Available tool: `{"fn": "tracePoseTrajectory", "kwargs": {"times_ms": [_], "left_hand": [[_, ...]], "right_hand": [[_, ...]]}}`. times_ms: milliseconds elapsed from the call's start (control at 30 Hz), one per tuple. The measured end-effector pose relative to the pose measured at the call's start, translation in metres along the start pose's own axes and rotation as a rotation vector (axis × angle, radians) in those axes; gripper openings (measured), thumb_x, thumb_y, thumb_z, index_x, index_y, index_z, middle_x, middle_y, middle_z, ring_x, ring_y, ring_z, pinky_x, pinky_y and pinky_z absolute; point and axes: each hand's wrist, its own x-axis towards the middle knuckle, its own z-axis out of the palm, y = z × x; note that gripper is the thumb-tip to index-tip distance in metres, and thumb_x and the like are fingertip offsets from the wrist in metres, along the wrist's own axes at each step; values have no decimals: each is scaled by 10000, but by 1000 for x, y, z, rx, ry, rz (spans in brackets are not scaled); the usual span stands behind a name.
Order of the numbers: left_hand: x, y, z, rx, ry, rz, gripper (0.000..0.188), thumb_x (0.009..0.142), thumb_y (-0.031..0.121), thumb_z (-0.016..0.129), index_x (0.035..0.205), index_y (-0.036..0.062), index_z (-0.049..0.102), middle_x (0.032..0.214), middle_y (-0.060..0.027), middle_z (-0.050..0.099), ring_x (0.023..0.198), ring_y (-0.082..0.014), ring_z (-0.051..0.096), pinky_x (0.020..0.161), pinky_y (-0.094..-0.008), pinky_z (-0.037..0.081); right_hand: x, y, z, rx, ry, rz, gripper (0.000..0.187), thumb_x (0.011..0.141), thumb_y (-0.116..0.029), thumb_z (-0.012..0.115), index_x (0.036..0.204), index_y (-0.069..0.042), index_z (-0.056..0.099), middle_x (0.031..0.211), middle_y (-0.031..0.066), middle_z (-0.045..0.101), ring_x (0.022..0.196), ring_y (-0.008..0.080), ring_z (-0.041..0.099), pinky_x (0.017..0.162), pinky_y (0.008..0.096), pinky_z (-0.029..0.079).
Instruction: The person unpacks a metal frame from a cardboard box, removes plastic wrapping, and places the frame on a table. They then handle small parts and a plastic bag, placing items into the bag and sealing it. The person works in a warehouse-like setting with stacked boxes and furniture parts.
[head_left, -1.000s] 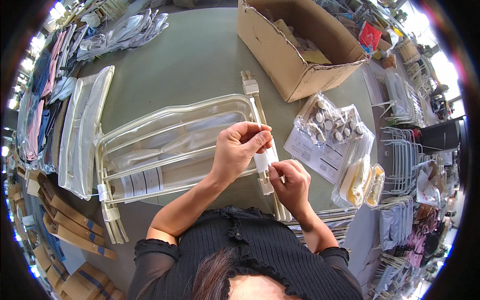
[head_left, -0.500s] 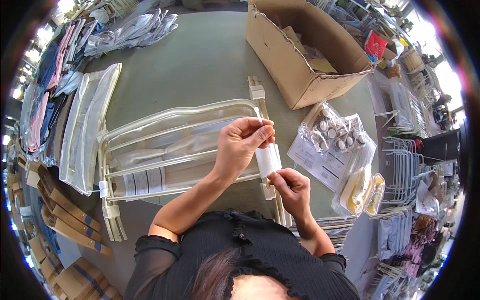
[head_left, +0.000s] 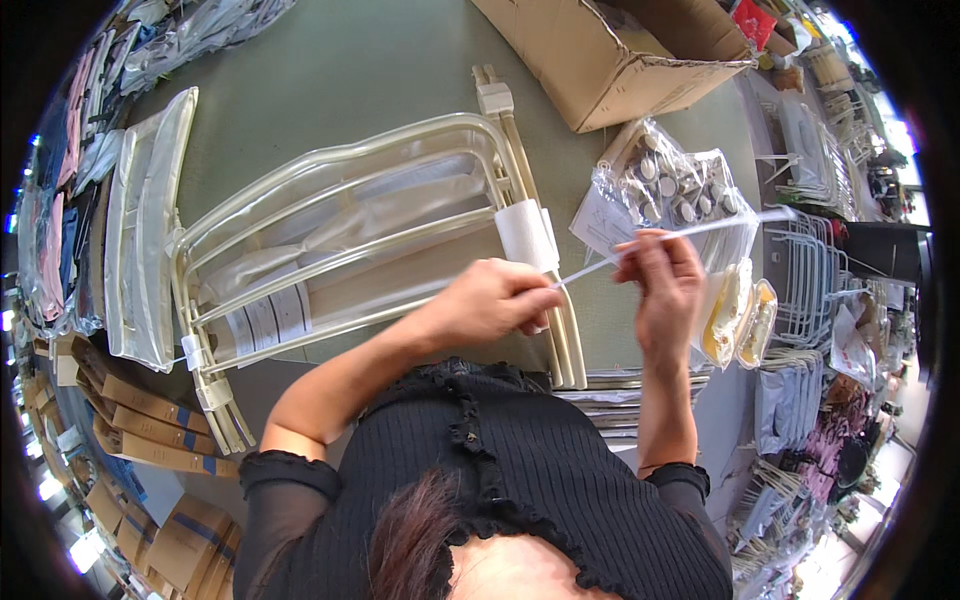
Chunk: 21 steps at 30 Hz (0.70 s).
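A thin white cable tie runs between my two hands, its other end sticking out past the right one. My left hand is closed on it, beside the lower edge of a white foam wrap. That wrap goes round the tubes at the right end of a cream metal frame. My right hand pinches the tie farther right, over the table. Clear plastic covers much of the frame, and a printed label shows among the bars. Another white wrap is at the frame's left end.
Right of the frame lie a clear bag of round metal parts and yellow-padded packets. An open cardboard box stands at the far right. A plastic-wrapped panel lies left; flat cartons are stacked lower left.
My right hand has moved up and right from the wrap, and now holds the cable tie. My left hand has dropped below the wrap. The whole view has shifted, with the table higher.
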Motion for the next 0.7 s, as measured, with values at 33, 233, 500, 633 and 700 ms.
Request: {"fn": "tracePoseTrajectory", "kwargs": {"times_ms": [33,233,500,633,700], "left_hand": [[-2,-18,-12,2,97,-14,247,949,225,534,1007,23,664,827,-54,664,748,-103,628,681,-258,517],[36,-137,-76,563,172,157,268,918,140,508,1129,14,616,1043,-150,659,1008,-275,609,889,-344,465],[77,-129,-65,943,-134,-94,306,849,165,514,1125,57,590,1272,-129,461,1176,-358,437,990,-414,388],[88,-131,-73,779,-248,-75,367,813,181,556,1147,32,571,1281,-166,451,1162,-346,453,991,-415,387],[93,-126,-74,760,-277,-73,303,805,154,519,1057,1,590,1045,-200,556,991,-354,532,886,-411,422]], "right_hand": [[7,2,-19,-12,126,-47,104,916,-86,572,944,8,606,811,109,665,627,120,601,583,244,519],[53,67,-97,-131,465,-73,105,912,-91,581,937,9,559,818,132,662,637,131,612,580,255,546],[78,130,-93,-258,458,-10,80,910,-60,560,929,13,532,839,116,640,670,124,607,591,253,547],[87,158,-87,-273,341,116,85,911,-63,558,932,15,530,830,101,637,676,131,616,610,265,545],[89,167,-77,-257,297,194,89,913,-70,556,933,13,531,823,95,635,687,142,626,614,270,546]]}}
